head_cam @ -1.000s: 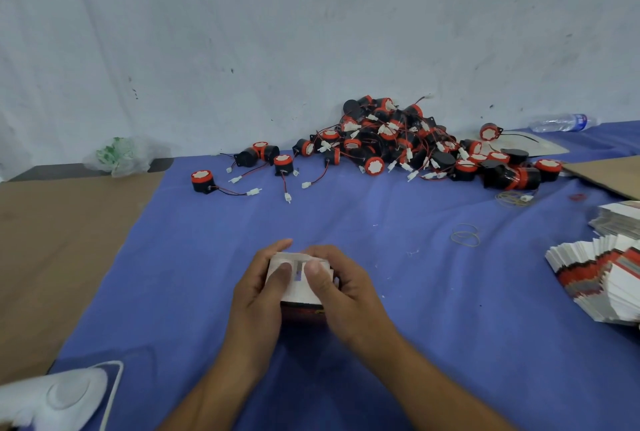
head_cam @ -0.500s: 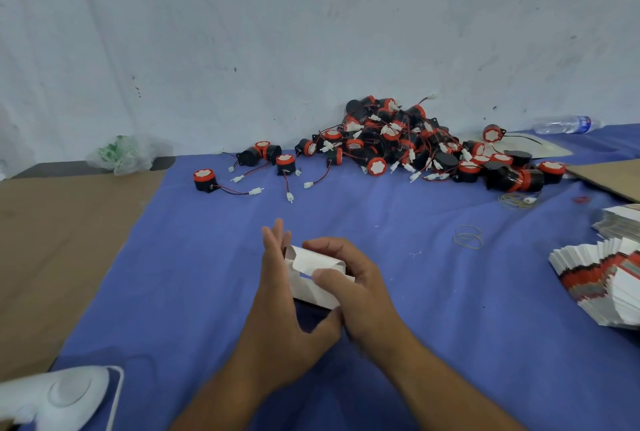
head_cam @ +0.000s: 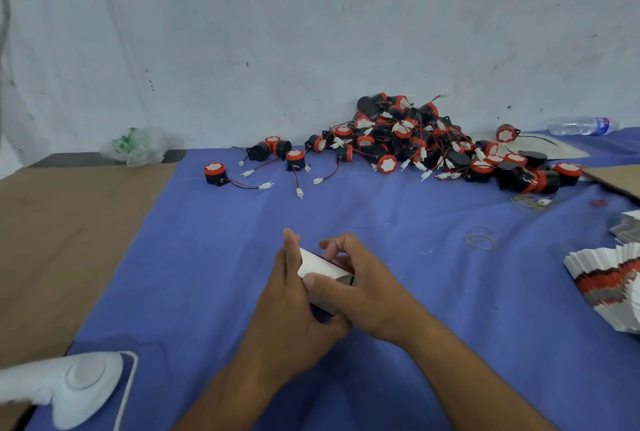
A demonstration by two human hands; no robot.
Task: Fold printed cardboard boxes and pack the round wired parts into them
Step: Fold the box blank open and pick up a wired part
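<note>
Gripping the small white printed cardboard box (head_cam: 322,269) with the right hand (head_cam: 367,292), thumb on the near face, fingers curled over the far edge. Pressing the left hand (head_cam: 294,292), fingers straight and together, flat against the 9 o'clock end of the box, not curled around it. Probably done so to push an end flap home while steadying the body from the other side. Impossible to tell whether already filled. Held low over the blue cloth (head_cam: 207,257) of the bench, toward 6 o'clock of the view. Well apart at 12 to 1 o'clock, the heap of round black-and-red wired parts (head_cam: 415,146). At 3 o'clock, the fanned stack of flat printed cardboard blanks (head_cam: 602,278). Both seemingly kept within reach for the next round. Compared with one second ago: left hand no more wrapped on the box with thumb on top, now opened flat at its end. Box turned a little, with red print showing at the far edge.
</note>
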